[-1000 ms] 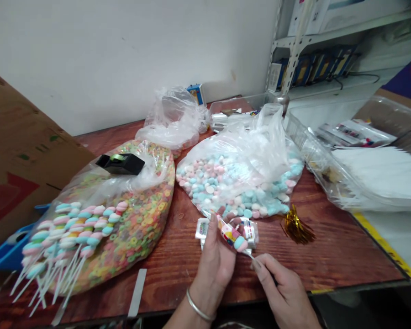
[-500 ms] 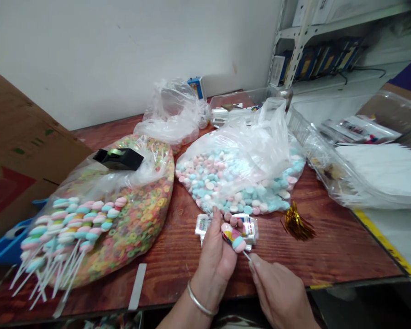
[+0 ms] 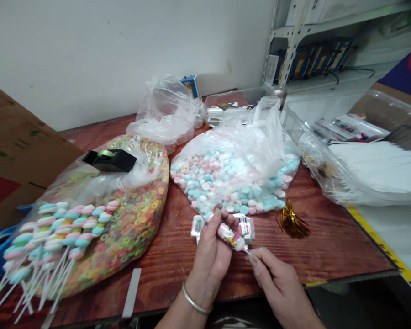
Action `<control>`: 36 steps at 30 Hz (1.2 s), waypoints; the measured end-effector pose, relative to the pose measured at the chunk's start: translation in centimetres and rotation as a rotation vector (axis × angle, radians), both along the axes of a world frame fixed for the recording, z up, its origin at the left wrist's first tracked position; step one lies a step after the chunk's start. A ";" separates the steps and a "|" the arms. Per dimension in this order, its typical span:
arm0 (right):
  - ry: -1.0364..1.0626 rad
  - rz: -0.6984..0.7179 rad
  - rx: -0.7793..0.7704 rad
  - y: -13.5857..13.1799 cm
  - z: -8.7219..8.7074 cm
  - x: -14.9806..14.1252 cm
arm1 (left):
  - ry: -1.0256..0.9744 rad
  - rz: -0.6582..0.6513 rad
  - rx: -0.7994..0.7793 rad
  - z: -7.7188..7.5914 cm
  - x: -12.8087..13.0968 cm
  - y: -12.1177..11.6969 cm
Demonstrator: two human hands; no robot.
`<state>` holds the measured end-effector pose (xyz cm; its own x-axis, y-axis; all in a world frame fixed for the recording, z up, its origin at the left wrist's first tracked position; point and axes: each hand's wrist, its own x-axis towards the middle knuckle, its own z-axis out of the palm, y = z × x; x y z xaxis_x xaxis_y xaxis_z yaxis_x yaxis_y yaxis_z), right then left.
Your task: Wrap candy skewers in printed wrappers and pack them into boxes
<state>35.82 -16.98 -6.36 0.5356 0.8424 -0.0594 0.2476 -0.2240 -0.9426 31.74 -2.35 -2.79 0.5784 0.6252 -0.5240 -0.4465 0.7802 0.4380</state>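
Marshmallow skewer (image 3: 239, 244), a short row of pink, white and pale blue sweets on a thin white stick, lay slantwise between two bare hands above a reddish-brown wooden counter (image 3: 342, 251). The left grip (image 3: 208, 258) was curled loosely around the sweets, thumb on top, over a clear, brightly printed plastic wrapper (image 3: 227, 235). The right grip (image 3: 276, 278) was closed in a pinch, thumb and forefinger on the stick's lower end.

The skewer looked light, soft and easily dented, its wrapper probably slippery; the stiff stick seemed the best place to hold, with only gentle support around the sweets.

Just beyond the left grip lay flat, silvery printed packets (image 3: 245, 226), and past them a clear bag of pastel marshmallows (image 3: 222, 183). Ahead and to the right of the right grip sat a gold foil tassel (image 3: 292, 223). Well left of both, striped candy skewers (image 3: 66, 228) rested on a clear bag of multicoloured rings (image 3: 142, 228).
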 end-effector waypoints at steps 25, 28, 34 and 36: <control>0.808 -0.120 0.156 1.0 0.8 0.1 | -0.127 -0.296 0.121 0.3 -0.7 -0.8; 1.098 -0.109 0.259 0.9 1.2 0.4 | -0.135 -0.371 0.164 -0.2 -1.2 0.0; 1.250 -0.002 0.382 0.5 1.0 0.2 | -0.047 -0.346 0.186 -0.7 -0.8 0.1; 1.198 0.005 0.373 0.3 0.6 0.0 | 0.011 -0.262 0.146 -0.8 -0.6 -0.1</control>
<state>35.85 -16.64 -5.78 0.3069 0.9144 -0.2639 -0.8072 0.1032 -0.5811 31.18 -2.46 -3.58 0.7251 0.5242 -0.4466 -0.2329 0.7970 0.5573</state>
